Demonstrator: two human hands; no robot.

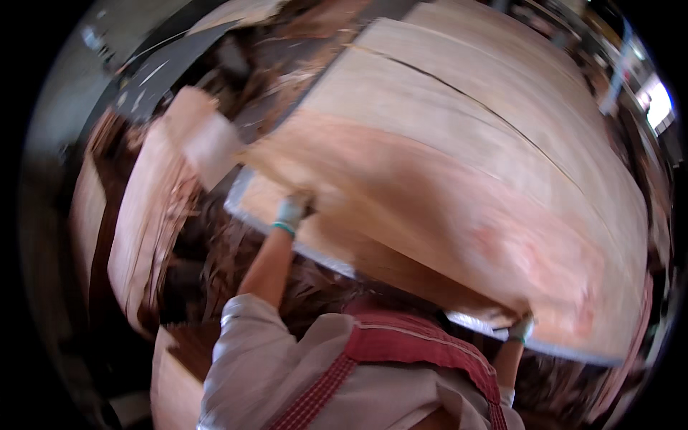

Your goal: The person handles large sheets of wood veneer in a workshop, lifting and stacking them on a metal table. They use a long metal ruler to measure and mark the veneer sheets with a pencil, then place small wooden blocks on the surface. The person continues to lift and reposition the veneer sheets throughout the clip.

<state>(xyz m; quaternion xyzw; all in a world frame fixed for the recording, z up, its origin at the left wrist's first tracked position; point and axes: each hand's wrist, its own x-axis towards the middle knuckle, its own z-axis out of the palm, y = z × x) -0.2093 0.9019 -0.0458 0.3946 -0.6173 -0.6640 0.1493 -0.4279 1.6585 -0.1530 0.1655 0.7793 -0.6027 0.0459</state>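
Observation:
A large, thin sheet of wood veneer (401, 208) spans the space between my hands, its near edge raised and bowed, with a shadow beneath. My left hand (294, 208), in a white glove with a green cuff, is closed on the sheet near its left end. Farther right, my right hand (522, 328), also gloved, pinches the near edge close to the table's rim. Motion blur hides the fingertips of both hands. Below the sheet lies a work table with a pale metal edge (326, 259). More pale veneer (459, 79) covers its far part, crossed by a dark line.
Stacked veneer (147, 215) leans at the left, with a loose curled piece (208, 147) beside it. Torn brown scraps (233, 269) lie under the table's near left side. Another pale wooden panel (172, 380) stands at the lower left. A dark surface (161, 82) is at the far left.

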